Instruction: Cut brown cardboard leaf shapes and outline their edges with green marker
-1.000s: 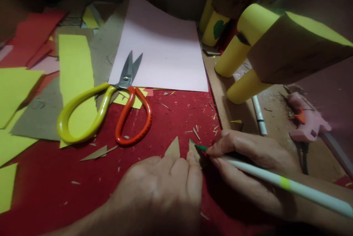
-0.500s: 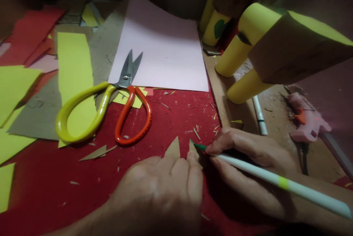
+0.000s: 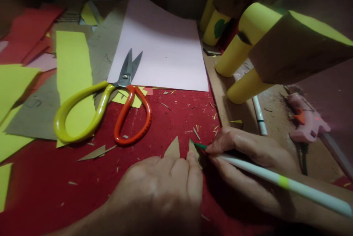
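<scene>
My right hand (image 3: 248,166) pinches a slim paintbrush (image 3: 256,170) near its front end. The brush has a white handle with a yellow-green band, and its green tip touches a small pointed brown cardboard piece (image 3: 195,154). Fingers curled, my left hand (image 3: 165,184) presses that piece down on the red surface (image 3: 176,113). Another pointed cardboard piece (image 3: 173,147) sticks out from under its knuckles; the lower parts of both pieces are hidden. Scissors (image 3: 125,77) with one yellow and one orange-red handle lie beyond my left hand, blades slightly apart.
A white sheet (image 3: 162,52) lies behind the scissors. Yellow paper (image 3: 74,56), red paper (image 3: 27,34) and cardboard scraps (image 3: 33,107) cover the left. At right stand yellow paper tubes (image 3: 234,56) joined to a cardboard box form (image 3: 298,52), and a pink glue gun (image 3: 309,118).
The view has shifted very slightly, so the papers and scissors sit a little further left. Both hands and the brush hold nearly the same place, the tip still on the cardboard.
</scene>
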`<act>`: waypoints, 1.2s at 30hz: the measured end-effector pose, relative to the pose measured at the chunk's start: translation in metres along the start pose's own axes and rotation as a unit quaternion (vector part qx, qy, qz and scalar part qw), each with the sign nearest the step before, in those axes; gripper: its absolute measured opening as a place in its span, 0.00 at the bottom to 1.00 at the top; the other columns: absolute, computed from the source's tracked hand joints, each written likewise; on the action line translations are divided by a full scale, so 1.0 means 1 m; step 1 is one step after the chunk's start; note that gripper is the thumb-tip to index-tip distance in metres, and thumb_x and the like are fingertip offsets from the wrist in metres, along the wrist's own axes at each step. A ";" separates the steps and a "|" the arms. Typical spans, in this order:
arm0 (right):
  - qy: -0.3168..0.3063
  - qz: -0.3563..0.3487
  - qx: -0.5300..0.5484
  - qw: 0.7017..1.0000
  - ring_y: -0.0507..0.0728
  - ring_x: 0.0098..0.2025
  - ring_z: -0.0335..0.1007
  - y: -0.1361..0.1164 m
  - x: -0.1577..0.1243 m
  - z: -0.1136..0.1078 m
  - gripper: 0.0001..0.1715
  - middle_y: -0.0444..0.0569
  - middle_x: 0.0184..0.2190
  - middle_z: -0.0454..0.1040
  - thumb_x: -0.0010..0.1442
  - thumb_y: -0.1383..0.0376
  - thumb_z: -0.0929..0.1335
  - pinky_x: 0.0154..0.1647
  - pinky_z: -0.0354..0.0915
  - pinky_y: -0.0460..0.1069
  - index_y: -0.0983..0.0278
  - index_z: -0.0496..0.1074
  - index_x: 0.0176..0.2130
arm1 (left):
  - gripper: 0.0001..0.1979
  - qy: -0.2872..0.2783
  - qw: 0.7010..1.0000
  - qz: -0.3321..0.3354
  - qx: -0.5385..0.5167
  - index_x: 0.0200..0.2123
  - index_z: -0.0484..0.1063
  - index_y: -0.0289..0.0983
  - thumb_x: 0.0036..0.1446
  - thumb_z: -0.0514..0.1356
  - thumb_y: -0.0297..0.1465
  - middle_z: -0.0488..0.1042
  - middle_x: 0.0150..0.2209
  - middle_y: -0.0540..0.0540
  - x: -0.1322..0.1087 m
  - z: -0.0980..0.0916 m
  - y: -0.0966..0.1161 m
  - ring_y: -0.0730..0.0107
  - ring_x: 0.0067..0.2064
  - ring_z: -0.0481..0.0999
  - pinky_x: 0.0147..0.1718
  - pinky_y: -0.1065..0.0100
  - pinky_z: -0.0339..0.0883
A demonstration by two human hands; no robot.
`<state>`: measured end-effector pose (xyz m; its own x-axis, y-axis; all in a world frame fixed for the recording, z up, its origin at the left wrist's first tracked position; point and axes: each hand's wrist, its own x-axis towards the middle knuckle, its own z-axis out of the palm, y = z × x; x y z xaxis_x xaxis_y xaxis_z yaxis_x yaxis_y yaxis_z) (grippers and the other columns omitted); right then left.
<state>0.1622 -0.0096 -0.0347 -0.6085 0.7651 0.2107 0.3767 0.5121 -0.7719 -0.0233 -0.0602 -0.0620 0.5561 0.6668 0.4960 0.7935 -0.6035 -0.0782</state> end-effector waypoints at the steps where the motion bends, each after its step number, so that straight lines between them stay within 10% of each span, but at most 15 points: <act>1: -0.003 0.001 -0.004 1.000 0.49 0.22 0.66 0.000 0.000 0.000 0.07 0.45 0.25 0.71 0.55 0.74 0.67 0.19 0.61 0.44 0.64 0.72 0.35 | 0.19 -0.002 1.000 0.001 0.002 0.38 0.74 0.27 0.59 0.43 0.19 0.80 0.25 0.43 0.000 0.001 0.000 0.60 0.27 0.81 0.16 0.66 0.71; 36: 0.021 0.053 -0.029 0.998 0.46 0.17 0.63 -0.010 0.006 -0.003 0.08 0.40 0.19 0.70 0.53 0.76 0.67 0.16 0.58 0.41 0.63 0.69 0.29 | 0.17 0.040 0.999 0.026 -0.002 0.40 0.70 0.25 0.59 0.43 0.19 0.77 0.22 0.43 -0.005 0.005 -0.003 0.52 0.28 0.81 0.14 0.63 0.70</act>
<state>0.1562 -0.0091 -0.0237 -0.5336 0.8313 0.1556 0.4782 0.4483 -0.7552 -0.0274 -0.0592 -0.0690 0.5755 0.5977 0.5582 0.7629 -0.6382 -0.1032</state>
